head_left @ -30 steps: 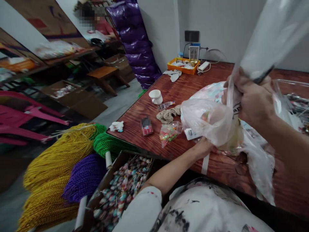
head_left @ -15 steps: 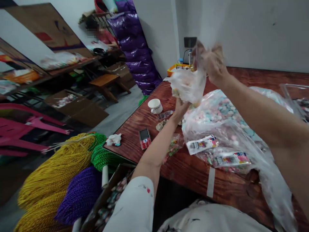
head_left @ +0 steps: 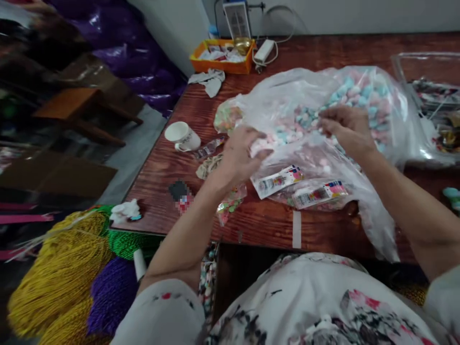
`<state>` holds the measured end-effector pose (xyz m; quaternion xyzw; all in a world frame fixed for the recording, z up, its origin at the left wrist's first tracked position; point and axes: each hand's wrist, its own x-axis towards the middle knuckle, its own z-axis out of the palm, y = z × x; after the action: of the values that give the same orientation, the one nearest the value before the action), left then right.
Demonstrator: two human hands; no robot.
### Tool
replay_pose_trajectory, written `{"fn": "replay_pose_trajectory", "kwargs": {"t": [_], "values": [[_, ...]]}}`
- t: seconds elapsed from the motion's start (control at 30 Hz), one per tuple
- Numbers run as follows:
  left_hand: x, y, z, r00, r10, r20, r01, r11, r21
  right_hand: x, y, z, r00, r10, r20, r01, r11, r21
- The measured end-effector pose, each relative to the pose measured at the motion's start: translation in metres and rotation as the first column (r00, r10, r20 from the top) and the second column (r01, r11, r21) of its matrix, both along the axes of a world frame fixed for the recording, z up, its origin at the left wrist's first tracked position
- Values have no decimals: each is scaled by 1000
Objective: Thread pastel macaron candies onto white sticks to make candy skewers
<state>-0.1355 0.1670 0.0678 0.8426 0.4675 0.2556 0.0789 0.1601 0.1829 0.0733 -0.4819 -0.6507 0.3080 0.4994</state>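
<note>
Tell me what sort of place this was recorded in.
Probably a small workshop or packing room, though that is a guess. A large clear bag of pink and blue pieces and some printed packets lie on the wooden table, and thick bundles of yellow strands are heaped beside it.

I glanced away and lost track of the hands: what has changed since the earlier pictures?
The lifted bag has come down and been let go; it seems to lie at the left edge of the large candy bag. The left hand and right hand have lowered to the large candy bag. The white cup and yellow tray stayed put.
</note>
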Motion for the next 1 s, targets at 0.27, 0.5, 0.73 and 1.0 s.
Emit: {"fn": "replay_pose_trajectory", "kwargs": {"t": [0.27, 0.5, 0.73, 1.0], "values": [[83, -67, -40, 893, -59, -446, -66, 963, -260, 43, -127, -75, 577, 291, 763, -311, 942, -124], [87, -73, -57, 931, 27, -363, -95, 981, -172, 84, -165, -70, 853, -107, 510, -45, 960, 277], [129, -127, -55, 946, -223, -237, 189, 969, -156, 104, -246, -82, 788, -388, 479, 268, 915, 301], [171, -118, -63, 841, -234, -489, 159, 969, -190, 123, -266, -106, 481, -414, 773, 483, 861, 161]]}}
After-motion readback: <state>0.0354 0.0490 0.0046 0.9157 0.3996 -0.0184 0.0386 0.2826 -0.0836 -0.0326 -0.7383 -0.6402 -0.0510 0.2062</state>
